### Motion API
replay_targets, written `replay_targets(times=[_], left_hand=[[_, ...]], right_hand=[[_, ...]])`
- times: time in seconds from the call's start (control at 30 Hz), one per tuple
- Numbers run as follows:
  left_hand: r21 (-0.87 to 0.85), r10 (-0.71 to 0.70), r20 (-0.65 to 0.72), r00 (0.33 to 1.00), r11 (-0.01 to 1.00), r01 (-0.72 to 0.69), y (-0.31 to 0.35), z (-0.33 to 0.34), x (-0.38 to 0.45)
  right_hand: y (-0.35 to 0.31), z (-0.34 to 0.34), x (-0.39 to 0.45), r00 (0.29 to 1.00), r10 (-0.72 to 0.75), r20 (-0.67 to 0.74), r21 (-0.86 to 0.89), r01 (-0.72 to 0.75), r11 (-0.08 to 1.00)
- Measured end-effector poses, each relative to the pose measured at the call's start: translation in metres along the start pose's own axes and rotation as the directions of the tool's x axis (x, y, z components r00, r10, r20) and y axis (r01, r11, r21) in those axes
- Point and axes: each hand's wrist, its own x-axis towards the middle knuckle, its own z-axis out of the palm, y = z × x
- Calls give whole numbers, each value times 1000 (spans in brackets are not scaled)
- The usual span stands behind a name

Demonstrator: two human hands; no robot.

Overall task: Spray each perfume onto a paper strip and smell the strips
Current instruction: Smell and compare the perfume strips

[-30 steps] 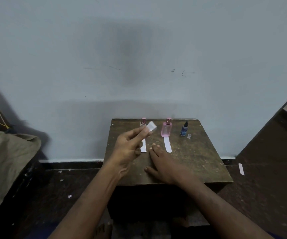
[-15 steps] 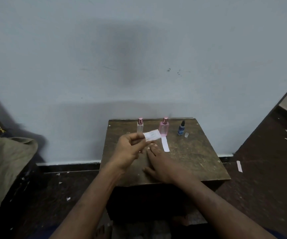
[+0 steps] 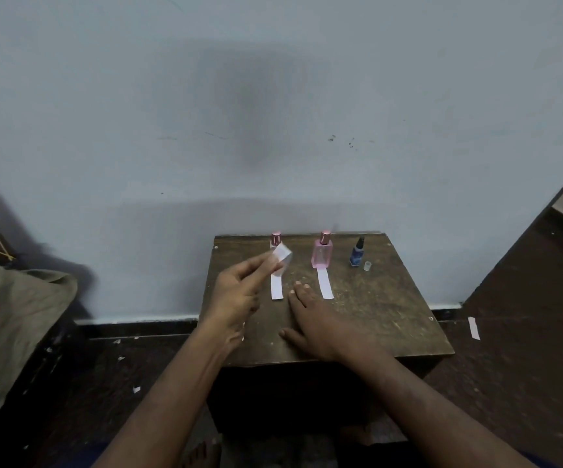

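Observation:
My left hand pinches a white paper strip in the air, just in front of a clear perfume bottle with a pink cap. A second strip lies on the table below it. A pink bottle stands further right with another strip lying in front of it. At the right stands a small blue bottle beside its clear cap. My right hand rests flat on the table between the two lying strips.
The small dark wooden table stands against a pale wall. A khaki cloth lies at the left. Paper scraps, one a white strip, are scattered on the dark floor.
My left hand has waved the held strip: it swung down to a level position, then back up towards the clear bottle. My right hand has stayed flat on the table.

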Motion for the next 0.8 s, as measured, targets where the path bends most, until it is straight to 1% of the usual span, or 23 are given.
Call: replay_targets(times=[0.03, 0.07, 0.1, 0.13, 0.17, 0.2, 0.23, 0.27, 0.3, 0.33, 0.37, 0.4, 0.47, 0.5, 0.53, 0.57, 0.6, 0.63, 0.67, 0.7, 0.73, 0.77, 0.8], left_hand=[[-120, 47, 187, 981, 992, -25, 4, 1, -2], [-205, 108, 333, 937, 978, -39, 8, 4, -6], [-241, 152, 430, 890, 969, -49, 12, 7, -10], [-218, 153, 432, 889, 974, -62, 12, 7, -11], [-128, 102, 344, 933, 990, -61, 8, 7, -9], [-14, 43, 162, 986, 999, -41, 4, 5, -5], [83, 0, -32, 999, 997, 2, 1, 4, -2], [130, -36, -166, 986, 990, 58, -4, 3, 0], [103, -47, -210, 977, 992, 70, -6, 2, 2], [42, -35, -155, 987, 998, 42, -4, 2, 3], [-44, -3, -13, 1000, 999, 2, -1, 2, 1], [-139, 45, 176, 983, 990, -20, 3, 3, -2], [-282, 145, 462, 875, 959, -10, 13, 8, -13], [-286, 165, 496, 852, 958, -19, 15, 9, -16], [-220, 133, 439, 888, 975, -37, 12, 10, -15], [-108, 81, 288, 954, 993, -51, 7, 8, -11], [2, 26, 90, 996, 1000, -26, 1, 8, -6], [74, -34, -77, 996, 996, 40, -4, 7, -2], [71, -79, -167, 983, 993, 91, -8, 5, 0], [33, -73, -147, 986, 996, 79, -8, 5, 1], [-46, -38, -30, 999, 998, 36, -5, 4, 1], [-150, 13, 153, 988, 989, 11, -1, 3, -1], [-227, 93, 319, 943, 974, -19, 7, 5, -8]], right_hand=[[0, 0, 1, 1000, 1, -1, -8, -1, 1000], [0, 0, 1, 1000, 2, 0, -18, -2, 1000], [0, 0, 1, 1000, 3, 3, -24, -3, 1000], [-1, 0, 1, 1000, 1, 3, -25, -1, 1000], [-1, 0, 0, 1000, 1, 4, -21, -1, 1000], [-1, 0, 0, 1000, 3, 8, -14, -3, 1000], [-1, 0, -1, 1000, 5, 8, -10, -5, 1000], [-1, 0, -2, 1000, 5, 6, -8, -5, 1000], [0, 0, -2, 1000, 3, 8, -9, -3, 1000], [0, 0, -1, 1000, 0, 10, -9, 0, 1000], [1, 1, -1, 1000, -4, 7, -11, 4, 1000], [1, 2, 1, 1000, -8, 0, -17, 8, 1000], [2, 3, 3, 1000, -12, -6, -27, 12, 1000], [2, 4, 3, 1000, -10, -3, -28, 10, 1000], [2, 4, 3, 1000, -7, -1, -27, 7, 1000], [2, 4, 3, 1000, -3, 1, -24, 3, 1000], [2, 3, 3, 1000, -1, 2, -19, 1, 1000], [2, 2, 1, 1000, -1, 2, -15, 1, 1000], [1, 1, 0, 1000, -5, -2, -15, 5, 1000], [2, 1, 0, 1000, -9, -2, -16, 9, 1000], [2, 1, 1, 1000, -11, 2, -15, 11, 1000], [4, 1, 1, 1000, -12, 6, -14, 12, 1000], [5, 1, 3, 1000, -15, 5, -16, 15, 1000]])
